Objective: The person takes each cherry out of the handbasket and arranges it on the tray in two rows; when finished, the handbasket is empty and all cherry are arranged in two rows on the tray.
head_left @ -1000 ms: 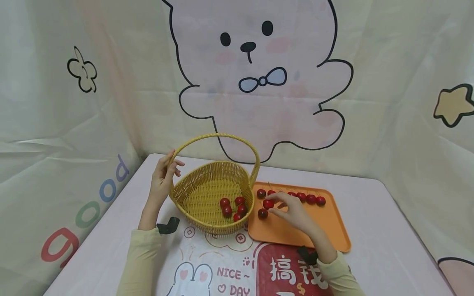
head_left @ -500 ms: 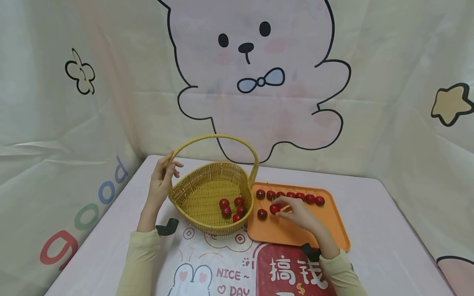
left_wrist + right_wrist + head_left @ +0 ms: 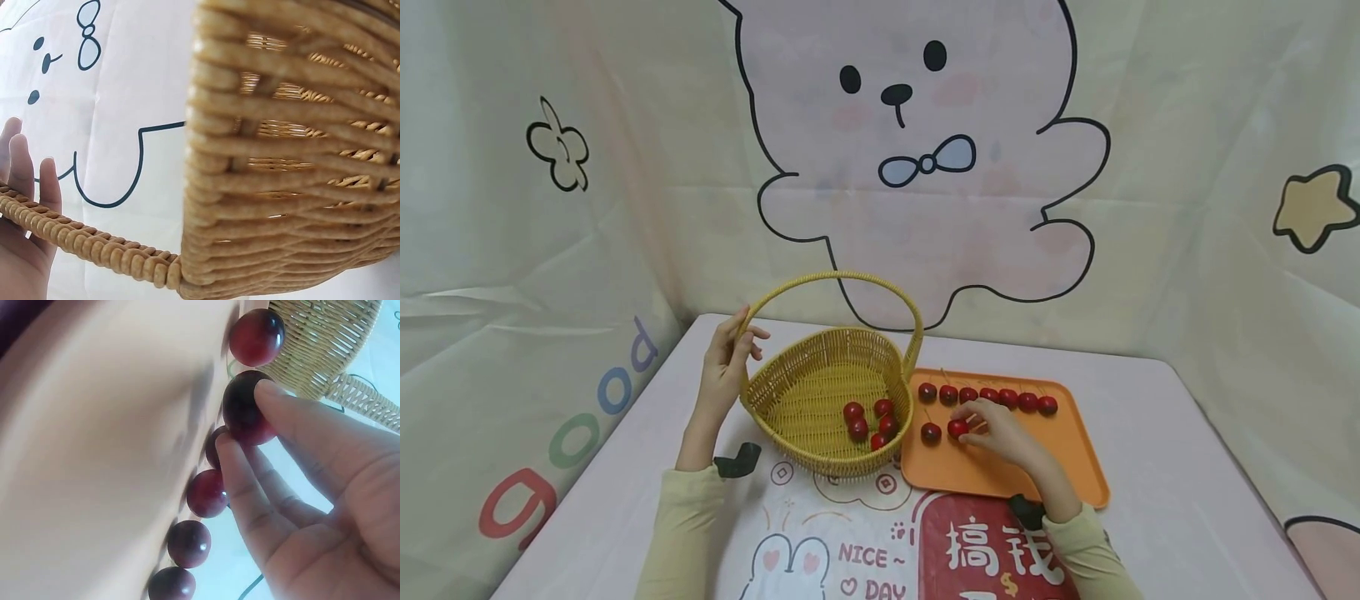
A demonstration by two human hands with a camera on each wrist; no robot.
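Observation:
My left hand (image 3: 724,354) holds the left side of the yellow wicker basket's handle (image 3: 838,275). In the left wrist view the fingers (image 3: 22,165) pass behind the handle (image 3: 94,244). Several red cherries (image 3: 858,430) lie in the right part of the basket (image 3: 797,408). Over the orange tray (image 3: 1000,467), my right hand (image 3: 1000,432) pinches a dark red cherry (image 3: 240,403) between thumb and fingers, low at the tray surface. Another cherry (image 3: 931,433) sits just left of it. A row of several cherries (image 3: 1008,398) lines the tray's far side.
The basket's right side stands against the tray's left edge. A white table (image 3: 1150,450) carries both, with a printed mat (image 3: 872,533) in front. Behind rises a cloth backdrop (image 3: 1150,250) with a cartoon bear.
My right hand has moved the pinched cherry a little right and toward me, to beside the nearer cherry on the tray. The left hand stays on the handle.

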